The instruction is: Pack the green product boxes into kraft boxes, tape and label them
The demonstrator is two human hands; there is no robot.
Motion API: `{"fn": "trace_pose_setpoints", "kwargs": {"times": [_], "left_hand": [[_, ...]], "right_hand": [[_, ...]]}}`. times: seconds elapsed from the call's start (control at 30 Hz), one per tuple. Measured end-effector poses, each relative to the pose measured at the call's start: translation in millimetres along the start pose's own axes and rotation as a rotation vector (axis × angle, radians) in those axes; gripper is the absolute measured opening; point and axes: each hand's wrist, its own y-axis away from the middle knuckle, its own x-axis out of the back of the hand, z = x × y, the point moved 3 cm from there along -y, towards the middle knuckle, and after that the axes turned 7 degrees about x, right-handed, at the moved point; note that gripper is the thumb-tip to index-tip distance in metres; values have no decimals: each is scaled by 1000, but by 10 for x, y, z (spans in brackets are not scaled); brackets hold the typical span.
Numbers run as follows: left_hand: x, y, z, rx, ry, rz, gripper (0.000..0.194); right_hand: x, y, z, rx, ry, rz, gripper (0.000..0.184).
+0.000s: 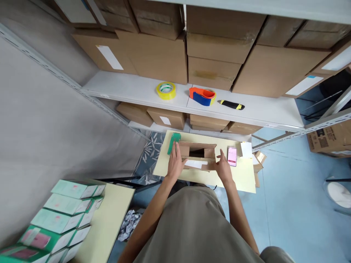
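Note:
An open brown cardboard box [197,150] lies on a pale yellow table [246,179] in front of me. My left hand [174,163] rests flat on the box's left near flap, fingers stretched out, just below a small green packet [173,143]. My right hand [223,166] lies on the box's right near side with fingers extended, beside a phone with a pink screen [231,156]. A white label [194,164] shows on the near flap between the hands.
On the grey shelf [131,89] behind lie a yellow tape roll [166,90], an orange-blue tape dispenser [202,96] and a yellow-black utility knife [231,105], below stacked cartons. Green-and-white boxes [59,215] are stacked on a second table at lower left. Crumpled paper [130,223] lies on the floor.

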Motion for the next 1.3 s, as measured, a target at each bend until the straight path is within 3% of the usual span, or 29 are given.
{"fn": "trace_pose_setpoints", "kwargs": {"times": [0.07,0.13,0.5,0.7,0.83,0.93,1.07,1.2,1.3], "left_hand": [[-1,-42,-14,-109,7,-31,109],[8,-52,-54,-168,1,-74,109],[90,-73,-172,-201,68,-109,107],[261,-131,-243,-199,177,-227,85],[281,-84,-322,-184,217,-310,61],[213,1,-377,-125,299,-362,40],[83,76,-466,75,432,-287,29],[-72,89,-562,332,680,-183,21],[-180,69,-604,456,892,-149,32]], "right_hand": [[-6,9,-7,14,-8,21,91],[-3,39,-23,38,0,6,94],[2,102,-171,25,66,12,94],[6,155,-315,-44,127,1,92],[3,191,-352,-57,180,-12,79],[-35,184,-303,-44,189,-31,56],[-89,96,-166,-24,93,56,38],[-134,-42,102,-120,-142,125,60],[-210,-105,374,-275,-436,37,100]]}}
